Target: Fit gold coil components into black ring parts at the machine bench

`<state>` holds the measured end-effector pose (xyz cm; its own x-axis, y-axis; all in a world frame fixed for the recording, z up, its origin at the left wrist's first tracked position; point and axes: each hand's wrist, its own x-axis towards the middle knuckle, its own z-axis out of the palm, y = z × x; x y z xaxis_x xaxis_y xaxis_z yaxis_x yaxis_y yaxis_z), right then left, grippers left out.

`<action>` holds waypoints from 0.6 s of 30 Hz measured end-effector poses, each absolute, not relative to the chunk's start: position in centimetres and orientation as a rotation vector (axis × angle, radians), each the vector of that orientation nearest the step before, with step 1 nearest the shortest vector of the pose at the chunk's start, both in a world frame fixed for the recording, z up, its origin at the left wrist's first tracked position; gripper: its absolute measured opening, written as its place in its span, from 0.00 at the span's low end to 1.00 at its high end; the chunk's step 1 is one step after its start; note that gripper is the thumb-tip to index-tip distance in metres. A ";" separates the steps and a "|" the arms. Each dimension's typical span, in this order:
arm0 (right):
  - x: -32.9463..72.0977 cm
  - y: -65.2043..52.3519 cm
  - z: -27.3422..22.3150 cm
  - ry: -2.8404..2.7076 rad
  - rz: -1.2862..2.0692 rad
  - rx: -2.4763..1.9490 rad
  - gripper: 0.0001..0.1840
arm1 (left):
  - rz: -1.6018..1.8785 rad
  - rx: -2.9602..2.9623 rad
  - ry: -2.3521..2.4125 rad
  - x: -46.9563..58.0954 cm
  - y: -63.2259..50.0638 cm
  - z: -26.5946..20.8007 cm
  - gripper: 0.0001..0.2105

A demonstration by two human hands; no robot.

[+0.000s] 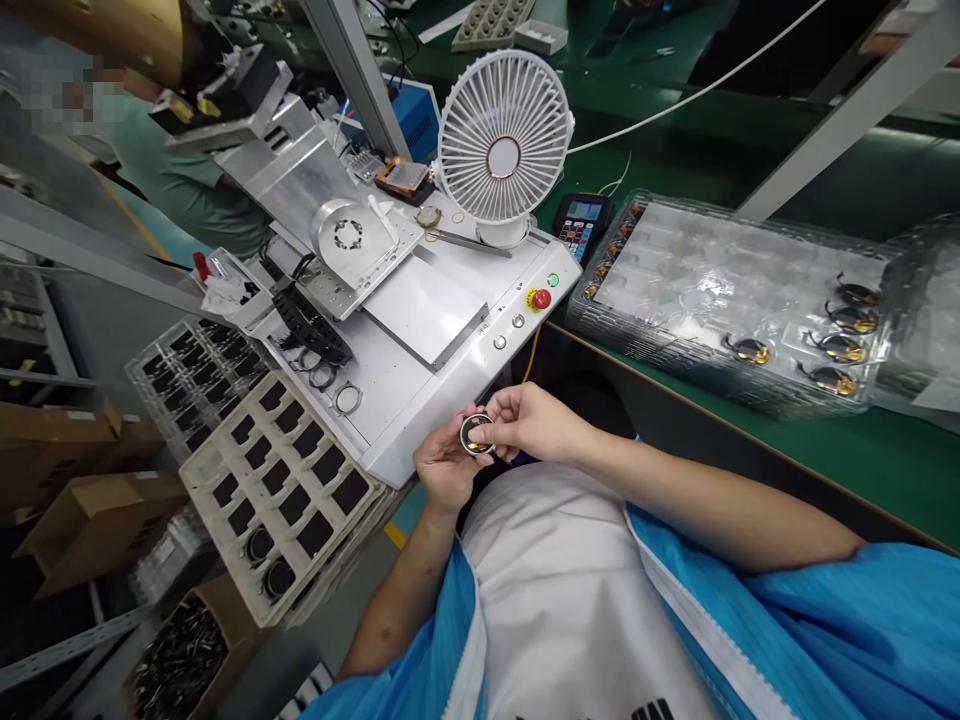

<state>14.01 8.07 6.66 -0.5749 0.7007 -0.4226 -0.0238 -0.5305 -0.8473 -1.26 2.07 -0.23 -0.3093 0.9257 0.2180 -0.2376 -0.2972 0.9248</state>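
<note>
Close to my body, in front of the white machine's edge, a round watch case with a silver rim and a dark inside is held between both hands. My left hand grips it from the left, fingers closed around its rim. From the right, my right hand has its thumb pressed onto the inside of the case, with its fingers curled at the far rim. A small yellowish spot shows inside the case beside the thumb. The undersides of the fingers are hidden.
A white machine with buttons and a red stop knob carries a fan and metal rings. At left, a beige tray holds two round cases. At right, a clear plastic tray holds several round parts with orange flex strips.
</note>
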 end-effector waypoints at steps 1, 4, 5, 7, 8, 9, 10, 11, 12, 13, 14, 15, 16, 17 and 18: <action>14.1 8.0 6.4 -1.166 2.145 -1.092 0.29 | 1.746 1.050 1.045 -1.1 2.0 -0.3 0.25; 13.9 7.5 5.8 -1.029 2.143 -1.082 0.32 | 1.761 1.125 1.035 -0.9 1.7 -0.4 0.24; 13.8 7.4 5.8 -0.977 2.146 -1.075 0.32 | 1.761 1.143 1.048 -0.8 1.6 -0.5 0.24; 13.5 7.2 5.9 -0.911 2.156 -1.057 0.34 | 1.762 1.164 1.097 -0.8 1.5 -0.5 0.24; 13.4 7.1 6.0 -0.901 2.165 -1.048 0.34 | 1.764 1.170 1.130 -0.8 1.4 -0.6 0.24; 13.2 7.2 6.1 -0.902 2.172 -1.045 0.34 | 1.767 1.172 1.165 -0.8 1.4 -0.6 0.24; 13.0 7.3 6.3 -0.910 2.175 -1.049 0.33 | 1.774 1.167 1.200 -0.8 1.5 -0.6 0.23; 12.8 7.5 6.4 -0.928 2.175 -1.060 0.33 | 1.785 1.151 1.234 -0.9 1.6 -0.6 0.23; 12.7 7.9 6.5 -0.961 2.177 -1.074 0.32 | 1.796 1.126 1.264 -0.9 1.7 -0.6 0.23; 12.5 8.5 6.5 -1.011 2.183 -1.092 0.31 | 1.808 1.096 1.281 -1.0 1.9 -0.5 0.23; 12.5 9.3 6.5 -1.074 2.184 -1.111 0.31 | 1.820 1.069 1.286 -1.1 2.1 -0.4 0.24; 12.5 10.4 6.6 -1.136 2.168 -1.138 0.30 | 1.832 1.048 1.275 -1.3 2.3 -0.2 0.24; 12.6 11.6 6.6 -1.178 2.127 -1.172 0.30 | 1.844 1.037 1.251 -1.6 2.4 0.1 0.23; 12.8 13.0 6.7 -1.181 2.050 -1.212 0.30 | 1.851 1.036 1.216 -1.9 2.5 0.4 0.22; 13.0 14.5 6.9 -1.143 1.946 -1.256 0.29 | 1.846 1.039 1.177 -2.2 2.6 0.8 0.21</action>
<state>12.95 14.52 6.86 -0.4108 0.7972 -0.4423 -0.0019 -0.4859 -0.8740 -2.22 2.60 0.77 -0.4304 0.8664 0.2533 -0.1363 -0.3397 0.9306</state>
